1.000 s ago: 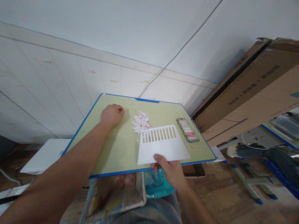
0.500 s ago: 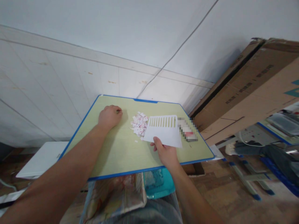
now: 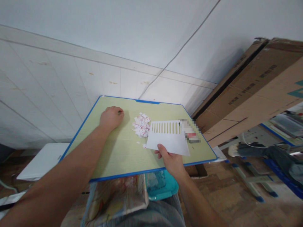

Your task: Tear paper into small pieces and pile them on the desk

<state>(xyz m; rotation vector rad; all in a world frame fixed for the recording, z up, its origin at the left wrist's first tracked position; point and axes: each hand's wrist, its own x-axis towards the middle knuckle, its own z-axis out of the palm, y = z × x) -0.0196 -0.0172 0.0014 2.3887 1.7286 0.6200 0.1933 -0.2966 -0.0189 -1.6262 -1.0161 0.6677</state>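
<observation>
My right hand (image 3: 170,161) grips the near edge of a white slotted sheet (image 3: 167,142), thumb on top and fingers underneath. A row of narrow slots runs along the sheet's far side. Just left of it lies a heap of small white and pinkish paper scraps (image 3: 141,126), with a few loose bits nearer me. On the left part of the light green tabletop (image 3: 118,157) rests my left hand (image 3: 111,119), closed. Something small and dark shows at its fingertips, too little to identify. Right of the sheet lies a pixelated item (image 3: 191,132), its details blurred out.
Blue trim edges the table, which stands against a white wall (image 3: 99,78). Large cardboard boxes (image 3: 248,85) lean at the right. Beneath the near edge are a turquoise bin (image 3: 169,189) and a patterned cloth or bag (image 3: 118,195). A white surface (image 3: 44,159) stands at left.
My right hand has drawn the slotted sheet toward me and slightly right, off the edge of the scrap heap. More scraps show at the heap's near side. My left hand stays in place.
</observation>
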